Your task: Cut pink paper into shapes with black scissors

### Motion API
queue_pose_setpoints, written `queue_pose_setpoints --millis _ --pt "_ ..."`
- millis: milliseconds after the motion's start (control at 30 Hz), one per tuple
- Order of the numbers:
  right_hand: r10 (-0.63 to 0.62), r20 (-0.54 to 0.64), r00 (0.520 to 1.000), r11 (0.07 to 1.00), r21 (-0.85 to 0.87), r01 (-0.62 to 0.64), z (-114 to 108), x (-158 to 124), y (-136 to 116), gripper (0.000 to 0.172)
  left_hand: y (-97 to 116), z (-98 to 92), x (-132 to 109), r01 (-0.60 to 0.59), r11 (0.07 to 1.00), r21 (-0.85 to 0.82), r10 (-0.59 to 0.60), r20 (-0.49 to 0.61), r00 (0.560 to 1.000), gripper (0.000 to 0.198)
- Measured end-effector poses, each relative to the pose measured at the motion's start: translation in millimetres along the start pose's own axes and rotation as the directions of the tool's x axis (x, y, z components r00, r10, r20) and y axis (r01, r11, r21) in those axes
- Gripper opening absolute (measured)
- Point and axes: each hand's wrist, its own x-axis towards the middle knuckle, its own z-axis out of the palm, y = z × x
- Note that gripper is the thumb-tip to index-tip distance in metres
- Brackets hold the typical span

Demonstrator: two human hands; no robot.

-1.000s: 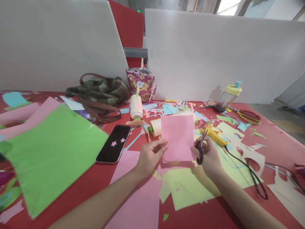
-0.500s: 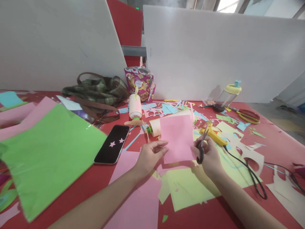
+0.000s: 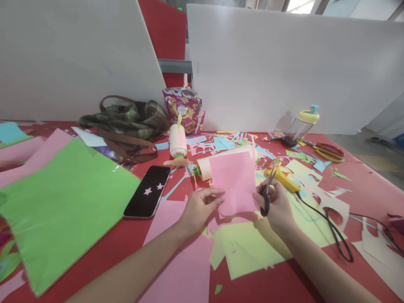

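Observation:
Upright in front of me is a pink sheet of paper (image 3: 234, 181), raised over the littered table. My left hand (image 3: 202, 208) pinches its left edge between thumb and fingers. At the right edge, my right hand (image 3: 276, 204) holds a pair of scissors (image 3: 267, 194) with dark handles, blades pointing up; its fingertips also touch the paper. Behind the sheet lies a cream paper-wrapped bottle (image 3: 205, 169), partly hidden. Below are pale yellow sheets (image 3: 249, 248) and a larger pink sheet (image 3: 179, 261).
A phone (image 3: 147, 202) with two pink stars on it lies left, beside a large green sheet (image 3: 69, 210). A yellow glue gun (image 3: 285, 181) with a black cord rests at right. Farther back are a snack bag (image 3: 183, 110), a plaid bag (image 3: 132, 120), a clear jar (image 3: 298, 128) and red-handled scissors (image 3: 330, 150).
The lower part of the pink sheet has curved slightly and its bottom left corner curls. Both hands stay almost in place; the whole view has shifted a little.

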Motion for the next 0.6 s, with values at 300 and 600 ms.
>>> queue_pose_setpoints --millis 300,600 --pt "0.013 0.005 1.000 1.000 -0.002 -0.013 -0.7 0.9 0.2 0.027 4.0 -5.1 0.5 -0.014 0.989 0.144 -0.008 0.154 0.988 0.033" --pt "-0.002 0.018 1.000 1.000 -0.006 0.003 -0.4 0.0 -1.0 0.026 3.8 -8.9 2.1 -0.089 0.981 0.173 0.047 0.232 0.971 0.033"
